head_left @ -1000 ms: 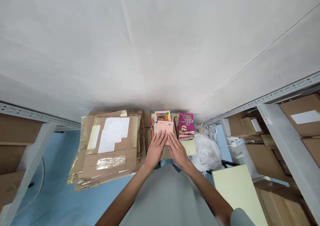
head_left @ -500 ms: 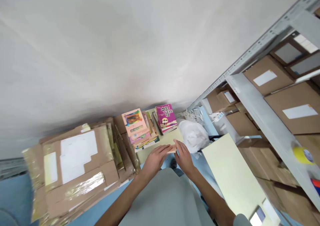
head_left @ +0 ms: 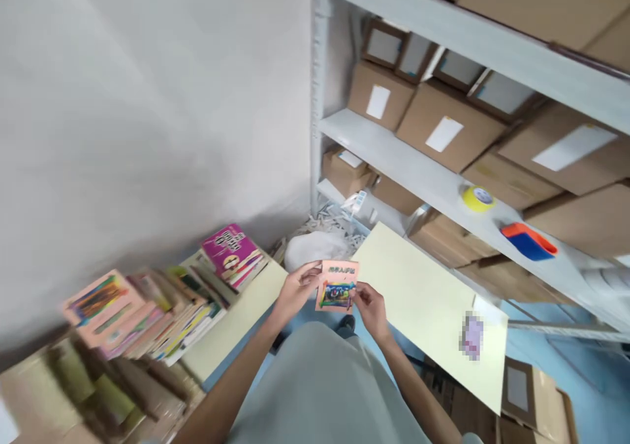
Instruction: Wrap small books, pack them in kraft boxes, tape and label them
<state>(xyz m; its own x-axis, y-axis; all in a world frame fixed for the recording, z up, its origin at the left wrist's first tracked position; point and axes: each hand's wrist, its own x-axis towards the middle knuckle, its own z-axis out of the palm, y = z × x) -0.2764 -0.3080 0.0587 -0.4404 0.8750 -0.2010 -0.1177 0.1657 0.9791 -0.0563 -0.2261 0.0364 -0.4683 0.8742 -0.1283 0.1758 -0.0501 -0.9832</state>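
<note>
A pink booklet with a colourful framed picture on its cover is held up in front of my body. My left hand grips its left edge, and my right hand pinches the lower right side. To the left, a similar pink book lies on a row of books. A purple book with large dark lettering tops another small stack on the pale table.
On the right stands a pale yellow table with a blurred purple item. Metal shelves hold cardboard boxes, yellow tape and an orange-and-blue object. A white plastic bag sits in the corner.
The view has swung right, towards the shelves. The pink booklet, earlier seen edge-on between both hands, is now raised with its cover showing.
</note>
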